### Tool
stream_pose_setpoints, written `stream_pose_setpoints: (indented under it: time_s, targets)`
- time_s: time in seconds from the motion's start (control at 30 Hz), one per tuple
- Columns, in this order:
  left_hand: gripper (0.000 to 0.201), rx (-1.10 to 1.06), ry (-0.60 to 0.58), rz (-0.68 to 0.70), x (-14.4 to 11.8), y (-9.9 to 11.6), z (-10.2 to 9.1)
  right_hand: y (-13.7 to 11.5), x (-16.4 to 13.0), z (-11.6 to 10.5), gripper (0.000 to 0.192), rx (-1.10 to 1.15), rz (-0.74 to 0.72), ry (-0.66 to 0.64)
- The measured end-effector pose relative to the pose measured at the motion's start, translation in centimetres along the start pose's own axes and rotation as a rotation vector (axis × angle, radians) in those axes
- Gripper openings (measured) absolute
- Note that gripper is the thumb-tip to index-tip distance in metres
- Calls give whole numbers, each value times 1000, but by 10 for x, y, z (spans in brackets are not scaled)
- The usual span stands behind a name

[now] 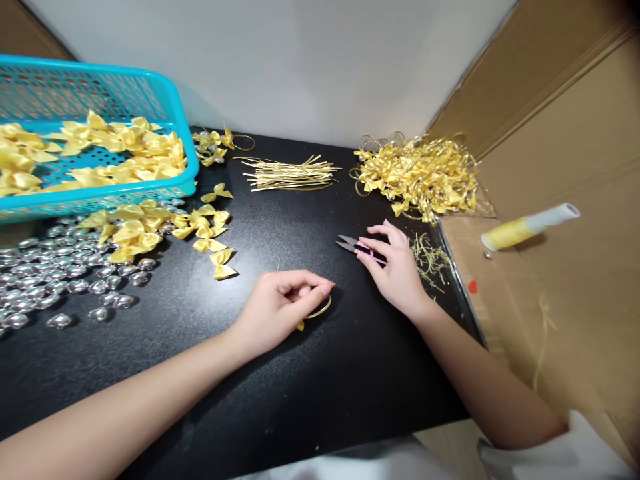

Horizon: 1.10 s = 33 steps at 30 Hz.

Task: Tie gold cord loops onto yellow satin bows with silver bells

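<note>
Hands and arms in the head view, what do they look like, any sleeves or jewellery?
Both forearms are bare, with no sleeves over them. The left hand and right hand show no rings, watch or gloves. Nails are short and unpainted, as far as can be seen.

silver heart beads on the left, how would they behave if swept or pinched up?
The silver heart beads look glossy and rounded, so probably slippery to pinch. They lie loose and scattered on the black table, so a sweep would likely send them skidding apart. Small and hollow-looking, so probably light.
</note>
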<state>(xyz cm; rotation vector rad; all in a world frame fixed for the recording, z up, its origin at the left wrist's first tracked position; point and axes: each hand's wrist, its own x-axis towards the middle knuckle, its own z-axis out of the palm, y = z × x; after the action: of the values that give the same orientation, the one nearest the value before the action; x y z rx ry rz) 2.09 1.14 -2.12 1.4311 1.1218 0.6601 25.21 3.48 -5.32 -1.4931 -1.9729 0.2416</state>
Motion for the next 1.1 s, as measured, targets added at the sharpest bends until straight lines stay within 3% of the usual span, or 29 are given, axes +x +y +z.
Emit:
stream_pose_setpoints:
  time_s: [0.17, 0.3, 0.47, 0.7, 0.93, 1.1]
  targets:
    - [29, -1, -15, 23, 0, -2, 1, -3, 0, -2, 26, -19, -16, -13]
    - [28, 25, -41, 45, 0, -2, 0, -27, 1, -11, 31, 36, -134, 23]
    - [29, 17, -127, 82, 2, -2, -2, -51, 1, -16, 13, 285, -352, -150]
    - [29, -39, -277, 0, 6, 4, -11, -42, 2, -14, 16, 403, -401, -267]
    - [30, -17, -415, -29, 13, 7, -20, -47, 3, -16, 13, 362, -492, -282]
    - [27, -9, -392, -25, 10, 5, -17, -49, -1, -14, 13, 331, -426, -277]
